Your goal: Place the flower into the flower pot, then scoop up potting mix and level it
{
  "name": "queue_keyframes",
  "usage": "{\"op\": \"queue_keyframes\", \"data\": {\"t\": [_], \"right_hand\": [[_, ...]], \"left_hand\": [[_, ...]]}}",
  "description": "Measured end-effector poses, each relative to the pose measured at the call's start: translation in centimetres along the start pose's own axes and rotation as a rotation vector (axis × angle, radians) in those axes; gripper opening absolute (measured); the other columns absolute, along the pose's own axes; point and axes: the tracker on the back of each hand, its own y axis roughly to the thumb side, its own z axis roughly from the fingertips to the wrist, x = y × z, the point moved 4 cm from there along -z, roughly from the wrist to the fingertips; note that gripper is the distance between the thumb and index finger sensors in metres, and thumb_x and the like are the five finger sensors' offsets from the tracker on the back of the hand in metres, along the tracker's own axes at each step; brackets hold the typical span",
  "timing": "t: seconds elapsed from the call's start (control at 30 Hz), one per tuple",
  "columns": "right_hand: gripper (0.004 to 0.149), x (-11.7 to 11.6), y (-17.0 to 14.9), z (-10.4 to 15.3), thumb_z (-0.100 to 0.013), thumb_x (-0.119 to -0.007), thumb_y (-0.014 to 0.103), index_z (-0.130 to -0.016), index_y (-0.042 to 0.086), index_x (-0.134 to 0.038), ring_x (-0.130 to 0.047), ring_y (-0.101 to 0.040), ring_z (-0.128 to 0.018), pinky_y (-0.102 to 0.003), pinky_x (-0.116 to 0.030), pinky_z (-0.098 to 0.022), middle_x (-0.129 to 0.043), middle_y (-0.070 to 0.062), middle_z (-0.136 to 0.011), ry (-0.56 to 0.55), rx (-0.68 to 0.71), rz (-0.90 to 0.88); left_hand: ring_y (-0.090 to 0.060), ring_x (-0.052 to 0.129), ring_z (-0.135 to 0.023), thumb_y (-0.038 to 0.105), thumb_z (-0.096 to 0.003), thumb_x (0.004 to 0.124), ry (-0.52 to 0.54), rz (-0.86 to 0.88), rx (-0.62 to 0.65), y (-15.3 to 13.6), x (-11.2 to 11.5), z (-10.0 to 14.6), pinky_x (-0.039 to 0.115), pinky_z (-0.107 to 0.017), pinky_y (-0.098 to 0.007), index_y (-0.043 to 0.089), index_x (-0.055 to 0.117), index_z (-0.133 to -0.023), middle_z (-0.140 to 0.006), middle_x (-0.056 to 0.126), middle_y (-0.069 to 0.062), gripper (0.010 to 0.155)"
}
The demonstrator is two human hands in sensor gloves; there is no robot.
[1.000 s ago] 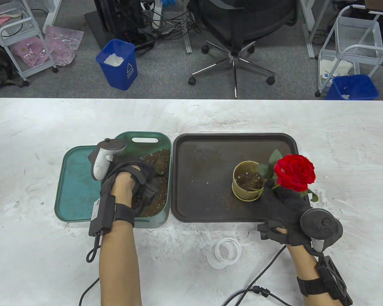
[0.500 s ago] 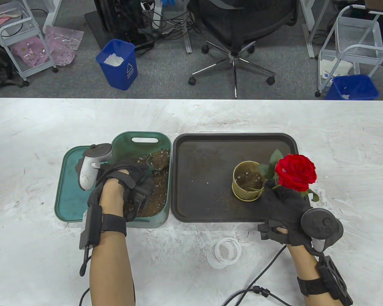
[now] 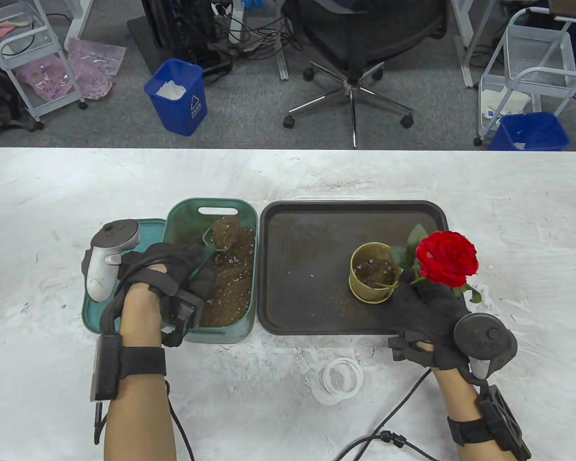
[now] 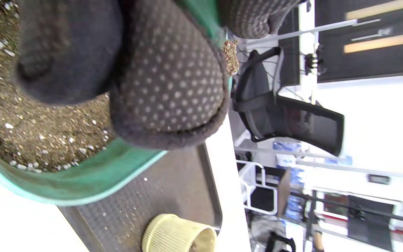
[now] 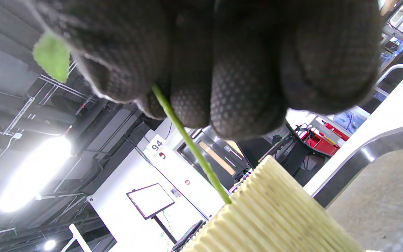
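A red rose (image 3: 446,259) leans over the right side of the ribbed yellow pot (image 3: 372,278), its green stem (image 5: 191,143) reaching into the pot (image 5: 275,210). My right hand (image 3: 408,290) pinches the stem just right of the pot. Some potting mix lies in the pot's bottom. My left hand (image 3: 194,271) grips the handle of a green scoop (image 3: 223,234) heaped with potting mix, held over the green tub (image 3: 211,210). Loose mix (image 4: 40,133) fills the tub under my left fingers (image 4: 170,87).
The pot stands on a dark tray (image 3: 312,230) right of the tub. A teal lid (image 3: 101,307) lies left of the tub. White rings (image 3: 338,379) and a black cable (image 3: 389,422) lie near the table's front edge.
My left hand has drawn back to the left and brought the scoop up out of the mix with a heap on it. The right hand and rose have barely moved.
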Motion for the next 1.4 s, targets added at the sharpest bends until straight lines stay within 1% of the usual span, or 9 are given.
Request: {"op": "queue_keyframes", "data": {"t": [0.1,0.2,0.4,0.6,0.77,0.83,0.93,1.1,1.4], "right_hand": [[0.037,0.0,0.0,0.0,-0.035,-0.087,0.031,-0.069,0.019,-0.092,-0.105,-0.034,-0.038,-0.05,-0.093,-0.026,-0.102,-0.013,-0.063,0.0,0.001,0.001],[0.037,0.0,0.0,0.0,-0.035,-0.087,0.031,-0.069,0.018,-0.092,-0.105,-0.034,-0.038,-0.05,-0.093,-0.026,-0.102,-0.013,-0.063,-0.001,0.003,0.003],[0.037,0.0,0.0,0.0,-0.035,-0.087,0.031,-0.069,0.018,-0.092,-0.105,-0.034,-0.038,-0.05,-0.093,-0.026,-0.102,-0.013,-0.063,-0.002,0.003,0.005],[0.037,0.0,0.1,0.0,-0.035,-0.087,0.031,-0.069,0.018,-0.092,-0.105,-0.034,-0.039,-0.05,-0.093,-0.027,-0.102,-0.013,-0.063,-0.002,0.006,0.009],[0.037,0.0,0.1,0.0,-0.035,-0.087,0.031,-0.069,0.018,-0.092,-0.105,-0.034,-0.039,-0.05,-0.093,-0.027,-0.102,-0.013,-0.063,-0.003,0.008,0.012],[0.037,0.0,0.1,0.0,-0.035,-0.087,0.031,-0.069,0.018,-0.092,-0.105,-0.034,-0.038,-0.05,-0.093,-0.027,-0.102,-0.013,-0.063,-0.003,0.009,0.014],[0.037,0.0,0.1,0.0,-0.035,-0.087,0.031,-0.069,0.018,-0.092,-0.105,-0.034,-0.039,-0.05,-0.093,-0.027,-0.102,-0.013,-0.063,-0.003,0.009,0.015],[0.037,-0.1,0.1,0.0,-0.035,-0.087,0.031,-0.069,0.018,-0.091,-0.105,-0.034,-0.038,-0.05,-0.093,-0.027,-0.102,-0.013,-0.063,-0.002,0.011,0.015],[0.037,-0.1,0.1,0.1,-0.035,-0.087,0.032,-0.069,0.018,-0.091,-0.105,-0.034,-0.038,-0.05,-0.093,-0.026,-0.102,-0.013,-0.063,-0.003,0.011,0.015]], "left_hand": [[-0.012,0.113,-0.025,0.04,-0.0471,0.066,-0.021,-0.011,0.046,0.8,0.7,0.5,0.099,-0.025,-0.029,0.003,0.067,-0.091,-0.066,0.095,-0.003,0.057],[-0.011,0.113,-0.026,0.04,-0.0474,0.065,-0.061,-0.034,0.096,1.9,2.5,0.5,0.099,-0.025,-0.029,0.004,0.066,-0.091,-0.067,0.095,-0.002,0.057],[-0.011,0.114,-0.027,0.041,-0.0479,0.065,-0.192,-0.088,0.182,3.9,8.0,-0.4,0.099,-0.026,-0.028,0.004,0.066,-0.092,-0.067,0.095,-0.002,0.057],[-0.009,0.114,-0.027,0.041,-0.0483,0.065,-0.319,-0.088,0.24,4.6,14.6,-2.8,0.099,-0.026,-0.027,0.004,0.065,-0.091,-0.067,0.095,-0.002,0.057],[-0.01,0.114,-0.026,0.041,-0.0482,0.067,-0.342,-0.136,0.274,3.9,19.5,-5.1,0.1,-0.024,-0.027,0.003,0.065,-0.091,-0.067,0.095,-0.003,0.058],[-0.01,0.114,-0.025,0.041,-0.048,0.068,-0.34,-0.149,0.277,3.4,20.8,-5.9,0.1,-0.024,-0.027,0.002,0.066,-0.09,-0.066,0.095,-0.003,0.058],[-0.01,0.114,-0.025,0.041,-0.0479,0.069,-0.319,-0.167,0.293,2.5,22.4,-6.8,0.1,-0.023,-0.027,0.002,0.066,-0.09,-0.066,0.095,-0.004,0.058],[-0.011,0.114,-0.023,0.041,-0.0474,0.07,-0.257,-0.231,0.294,0.9,23.2,-7.5,0.1,-0.022,-0.028,0.001,0.067,-0.089,-0.064,0.096,-0.005,0.057],[-0.014,0.114,-0.021,0.04,-0.0462,0.072,-0.091,-0.456,0.3,1.6,23.4,-7.0,0.099,-0.02,-0.03,0.001,0.07,-0.088,-0.062,0.098,-0.006,0.057]]}}
